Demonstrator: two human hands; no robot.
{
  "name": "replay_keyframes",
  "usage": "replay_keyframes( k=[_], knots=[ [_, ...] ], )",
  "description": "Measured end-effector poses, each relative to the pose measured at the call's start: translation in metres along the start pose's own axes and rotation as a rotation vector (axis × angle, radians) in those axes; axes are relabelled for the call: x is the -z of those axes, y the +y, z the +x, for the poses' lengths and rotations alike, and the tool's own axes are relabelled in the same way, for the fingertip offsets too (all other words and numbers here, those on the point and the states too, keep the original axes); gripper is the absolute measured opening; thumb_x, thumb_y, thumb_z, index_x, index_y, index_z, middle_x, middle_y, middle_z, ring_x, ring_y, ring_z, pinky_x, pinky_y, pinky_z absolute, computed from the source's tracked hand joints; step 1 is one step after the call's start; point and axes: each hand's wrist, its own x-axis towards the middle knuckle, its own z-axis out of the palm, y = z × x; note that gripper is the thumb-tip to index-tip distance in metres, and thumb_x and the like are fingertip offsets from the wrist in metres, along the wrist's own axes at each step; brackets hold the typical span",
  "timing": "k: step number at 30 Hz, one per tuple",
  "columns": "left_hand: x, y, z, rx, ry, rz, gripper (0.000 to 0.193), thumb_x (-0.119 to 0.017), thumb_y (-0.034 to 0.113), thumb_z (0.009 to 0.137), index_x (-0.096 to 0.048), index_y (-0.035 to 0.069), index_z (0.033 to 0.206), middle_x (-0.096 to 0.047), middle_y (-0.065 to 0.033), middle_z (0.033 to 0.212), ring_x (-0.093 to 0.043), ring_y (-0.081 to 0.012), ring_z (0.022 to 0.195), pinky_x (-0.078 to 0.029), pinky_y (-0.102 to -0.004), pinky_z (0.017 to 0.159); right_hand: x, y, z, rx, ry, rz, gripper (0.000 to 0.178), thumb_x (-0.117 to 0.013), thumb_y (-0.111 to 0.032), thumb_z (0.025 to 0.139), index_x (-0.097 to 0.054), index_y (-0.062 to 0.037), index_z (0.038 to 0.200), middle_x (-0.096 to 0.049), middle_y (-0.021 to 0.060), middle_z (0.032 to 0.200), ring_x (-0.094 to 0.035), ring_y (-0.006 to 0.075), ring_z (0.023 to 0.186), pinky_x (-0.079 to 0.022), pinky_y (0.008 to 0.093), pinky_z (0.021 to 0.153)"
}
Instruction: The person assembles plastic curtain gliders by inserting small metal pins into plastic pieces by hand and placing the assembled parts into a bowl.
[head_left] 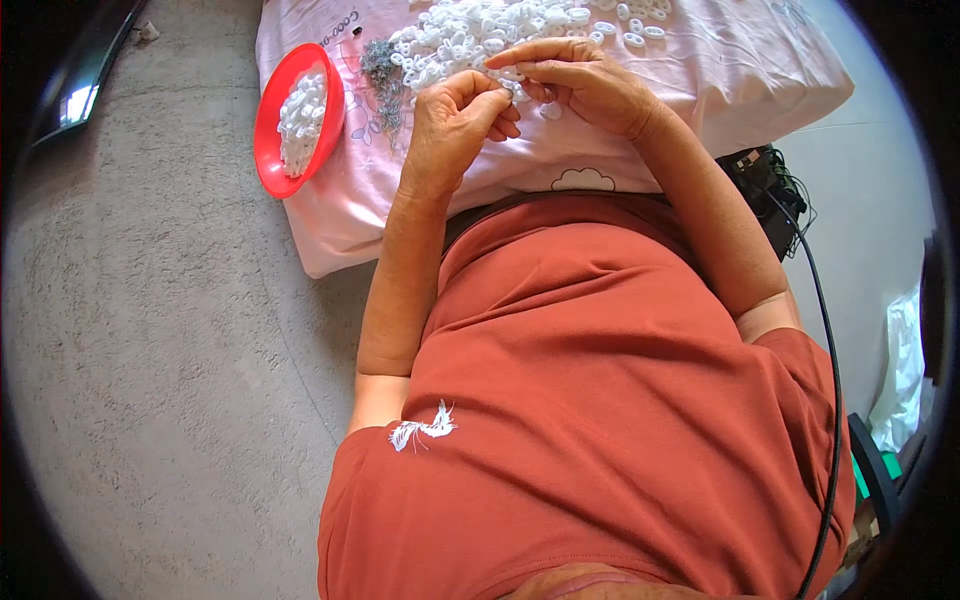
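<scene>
My left hand (458, 125) and my right hand (595, 88) meet over the near edge of a pile of small white oval plastic pieces (440, 45) with holes in them. The left thumb and fingers are pinched together; what sits at their tips is too small to name. On the right hand the index finger reaches toward the left hand while the other fingers curl in, and whatever they grip is hidden. Left of the pile lies a tangled heap of thin grey metal bits (382, 75). A red bowl (335, 105) farther left holds more white pieces.
A pink patterned cloth (345, 225) covers the table. Several loose white pieces (634, 39) lie at the far right of the pile. Black cables and a dark box (768, 195) sit beside the table's right edge. A black cable (828, 350) runs along my right side.
</scene>
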Motion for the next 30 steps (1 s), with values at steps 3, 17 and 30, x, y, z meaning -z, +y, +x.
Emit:
replay_keyframes(
  k=[3, 17, 30],
  knots=[
    [0.0007, 0.0002, -0.0001, -0.003, -0.003, 0.012, 0.013, -0.057, 0.010, 0.093, -0.064, 0.001, 0.087, -0.069, -0.0084, 0.078, -0.066, -0.0129, 0.066, -0.053, -0.0247, 0.063, -0.0013, -0.0030, -0.0009, -0.009, 0.010, -0.016, 0.032, -0.057, -0.013, 0.095, -0.066, 0.0008, 0.122, -0.055, -0.0010, 0.078, -0.045, 0.0071, 0.073, -0.038, 0.0209, 0.067],
    [-0.0016, 0.0021, -0.0001, 0.012, 0.019, -0.046, 0.011, -0.059, 0.007, 0.089, -0.065, 0.000, 0.083, -0.068, -0.0072, 0.073, -0.066, -0.0119, 0.063, -0.052, -0.0234, 0.059, -0.0044, 0.0000, -0.0002, 0.048, 0.037, 0.002, 0.021, -0.058, -0.013, 0.096, -0.066, -0.0012, 0.111, -0.053, -0.0036, 0.079, -0.045, 0.0051, 0.071, -0.037, 0.0195, 0.064],
    [-0.0022, 0.0016, 0.0012, -0.014, 0.032, -0.027, 0.012, -0.059, 0.007, 0.090, -0.065, 0.000, 0.084, -0.067, -0.0065, 0.073, -0.066, -0.0115, 0.064, -0.052, -0.0229, 0.059, -0.0039, 0.0019, 0.0005, 0.076, 0.061, -0.039, 0.022, -0.059, -0.015, 0.097, -0.069, -0.0009, 0.111, -0.053, -0.0039, 0.077, -0.045, 0.0046, 0.070, -0.037, 0.0197, 0.063]
  ],
)
